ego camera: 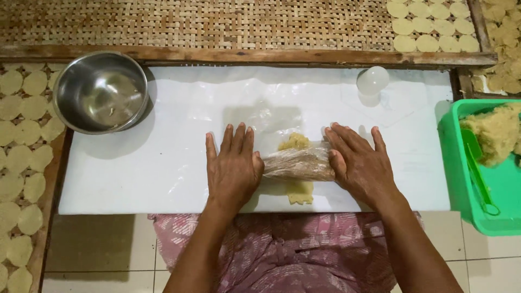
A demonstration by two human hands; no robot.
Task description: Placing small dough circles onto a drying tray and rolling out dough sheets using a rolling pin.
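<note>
A plastic-wrapped roller (pixel 299 164) lies crosswise over a strip of pale yellow dough (pixel 296 142) on a white board (pixel 135 163). More of the dough shows below the roller. My left hand (pixel 233 165) lies flat, fingers spread, palm on the roller's left end. My right hand (pixel 358 163) lies flat on the roller's right end, fingers pointing up and left. A thin clear plastic sheet covers the board under the dough.
A steel bowl (pixel 100 92) sits at the board's top left. A small round clear cup (pixel 373 80) stands top right. A green tub (pixel 502 190) on the right holds a dough lump (pixel 494 133) and a green spatula. Woven trays carry flat round dough discs (pixel 21 157).
</note>
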